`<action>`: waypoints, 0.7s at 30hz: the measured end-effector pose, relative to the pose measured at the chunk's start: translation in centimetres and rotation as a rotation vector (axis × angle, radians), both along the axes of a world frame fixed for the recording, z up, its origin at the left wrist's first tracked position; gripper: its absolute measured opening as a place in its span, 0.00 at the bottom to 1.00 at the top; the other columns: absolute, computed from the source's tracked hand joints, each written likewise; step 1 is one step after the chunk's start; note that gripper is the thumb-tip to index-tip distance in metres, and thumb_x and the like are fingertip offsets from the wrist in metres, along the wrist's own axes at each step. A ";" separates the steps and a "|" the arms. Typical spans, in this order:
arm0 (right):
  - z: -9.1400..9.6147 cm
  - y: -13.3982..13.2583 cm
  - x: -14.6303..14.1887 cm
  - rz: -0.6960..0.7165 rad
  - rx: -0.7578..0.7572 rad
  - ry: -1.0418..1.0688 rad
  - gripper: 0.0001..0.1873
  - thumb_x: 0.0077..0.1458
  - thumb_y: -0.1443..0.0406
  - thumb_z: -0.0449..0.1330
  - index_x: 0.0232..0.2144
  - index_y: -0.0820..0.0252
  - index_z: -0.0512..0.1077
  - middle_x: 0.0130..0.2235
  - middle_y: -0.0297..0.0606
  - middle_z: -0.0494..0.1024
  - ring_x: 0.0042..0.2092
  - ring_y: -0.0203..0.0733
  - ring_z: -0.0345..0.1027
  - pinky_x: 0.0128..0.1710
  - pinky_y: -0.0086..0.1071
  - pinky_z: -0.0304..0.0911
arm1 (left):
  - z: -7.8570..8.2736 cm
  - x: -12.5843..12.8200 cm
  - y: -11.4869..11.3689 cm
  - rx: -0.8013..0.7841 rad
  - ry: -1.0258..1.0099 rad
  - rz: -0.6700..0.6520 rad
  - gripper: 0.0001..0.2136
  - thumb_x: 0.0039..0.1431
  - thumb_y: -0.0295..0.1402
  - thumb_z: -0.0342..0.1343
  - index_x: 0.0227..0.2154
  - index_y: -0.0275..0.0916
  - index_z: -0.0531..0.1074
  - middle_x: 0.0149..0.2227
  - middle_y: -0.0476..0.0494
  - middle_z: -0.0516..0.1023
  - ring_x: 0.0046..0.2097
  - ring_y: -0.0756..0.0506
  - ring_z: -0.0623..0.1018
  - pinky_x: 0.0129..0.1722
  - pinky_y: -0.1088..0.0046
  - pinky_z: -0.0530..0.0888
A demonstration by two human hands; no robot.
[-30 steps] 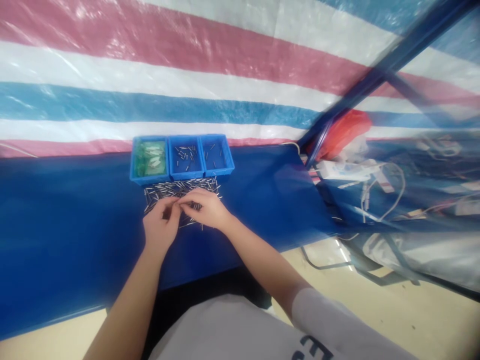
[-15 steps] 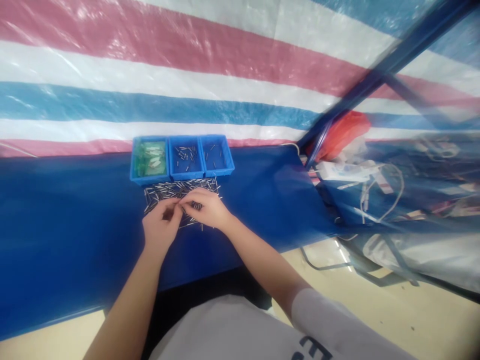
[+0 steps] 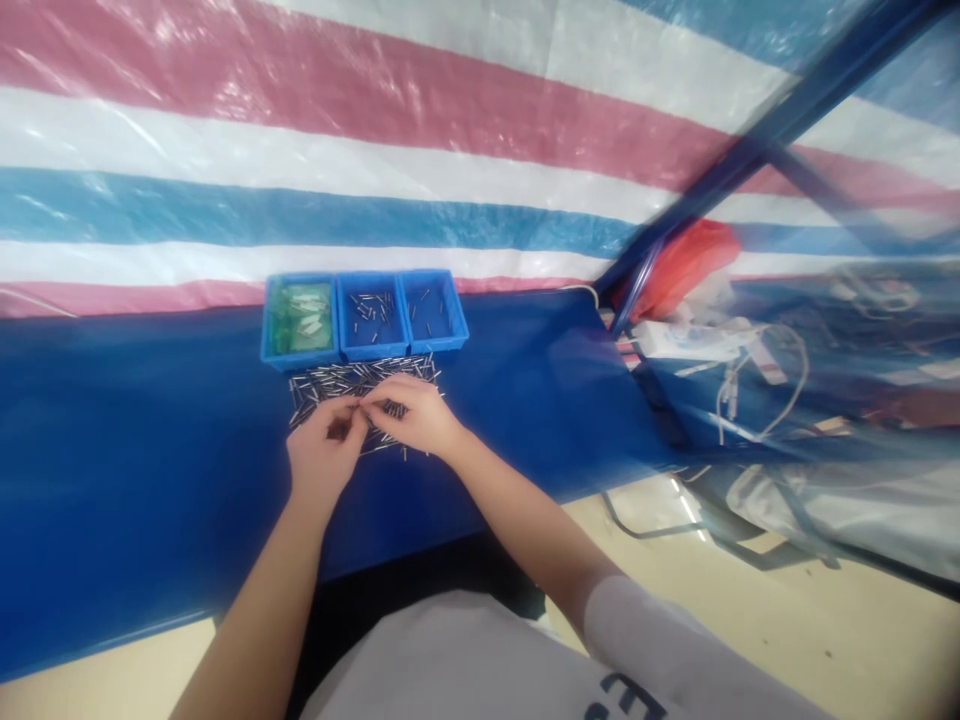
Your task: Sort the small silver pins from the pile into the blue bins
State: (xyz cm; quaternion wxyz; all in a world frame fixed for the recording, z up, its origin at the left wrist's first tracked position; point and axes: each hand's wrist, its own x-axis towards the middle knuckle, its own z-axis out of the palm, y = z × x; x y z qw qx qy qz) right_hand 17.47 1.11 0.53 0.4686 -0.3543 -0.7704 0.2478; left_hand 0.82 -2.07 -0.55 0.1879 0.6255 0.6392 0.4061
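My left hand (image 3: 324, 445) and my right hand (image 3: 411, 412) meet fingertip to fingertip above a pile of thin metal pins or screws (image 3: 337, 380). Both are closed in a pinch; whatever sits between the fingertips is too small to make out. The pile spreads over the blue table (image 3: 525, 400) beneath and behind my hands, which cover part of it. Just beyond lie three joined blue bins. In the left bin (image 3: 266, 345) are small green and whitish packets. Several metal pieces lie in the middle bin (image 3: 373, 352), and a few in the right bin (image 3: 450, 344).
Behind the table hangs a striped plastic sheet (image 3: 375, 110). A dark blue metal frame (image 3: 697, 190) slants up at the right. Past it are a red plastic bag (image 3: 690, 265), a white box or strip (image 3: 682, 341) and a looped white cable (image 3: 802, 375), partly blurred.
Both hands stay pinched together at nearly the same spot over the pile. Bins and metal pieces look unmoved; the view has shifted only slightly.
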 end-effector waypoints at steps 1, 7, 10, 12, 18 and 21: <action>0.0 0.0 0.0 0.001 0.000 0.001 0.06 0.60 0.68 0.60 0.37 0.59 0.77 0.37 0.37 0.80 0.40 0.37 0.73 0.46 0.32 0.71 | 0.0 0.0 0.0 0.003 0.005 0.001 0.11 0.54 0.39 0.60 0.40 0.43 0.78 0.27 0.54 0.78 0.27 0.53 0.75 0.34 0.76 0.72; -0.1 0.0 0.0 -0.007 -0.027 -0.020 0.06 0.60 0.67 0.60 0.37 0.59 0.77 0.37 0.37 0.80 0.40 0.37 0.73 0.45 0.33 0.71 | 0.0 -0.1 0.0 0.009 -0.007 -0.010 0.11 0.54 0.38 0.60 0.40 0.44 0.78 0.27 0.54 0.78 0.27 0.53 0.75 0.34 0.77 0.72; -0.1 0.0 0.1 -0.012 -0.033 -0.026 0.06 0.59 0.67 0.60 0.37 0.58 0.77 0.37 0.37 0.80 0.40 0.37 0.73 0.45 0.33 0.71 | 0.0 -0.1 0.0 0.012 -0.003 -0.008 0.11 0.54 0.38 0.60 0.39 0.44 0.78 0.27 0.54 0.78 0.27 0.53 0.74 0.33 0.77 0.72; -0.2 0.1 0.1 -0.013 -0.048 -0.040 0.06 0.60 0.67 0.60 0.38 0.58 0.77 0.37 0.37 0.80 0.41 0.37 0.73 0.46 0.34 0.71 | 0.1 0.0 0.0 0.009 0.000 -0.006 0.11 0.54 0.38 0.60 0.39 0.43 0.78 0.27 0.54 0.78 0.27 0.53 0.75 0.33 0.77 0.72; -0.2 0.0 0.1 -0.006 -0.066 -0.038 0.06 0.60 0.67 0.60 0.38 0.58 0.77 0.37 0.37 0.80 0.40 0.37 0.73 0.46 0.33 0.71 | 0.1 0.0 0.0 0.007 -0.002 -0.003 0.10 0.54 0.38 0.60 0.39 0.43 0.78 0.27 0.54 0.78 0.27 0.53 0.76 0.33 0.77 0.72; -0.2 0.0 0.1 -0.006 -0.064 -0.035 0.06 0.60 0.67 0.60 0.38 0.57 0.77 0.37 0.37 0.80 0.41 0.37 0.73 0.46 0.34 0.71 | 0.1 0.0 0.0 0.010 0.000 -0.004 0.10 0.54 0.38 0.60 0.39 0.44 0.78 0.27 0.54 0.78 0.28 0.53 0.76 0.34 0.77 0.72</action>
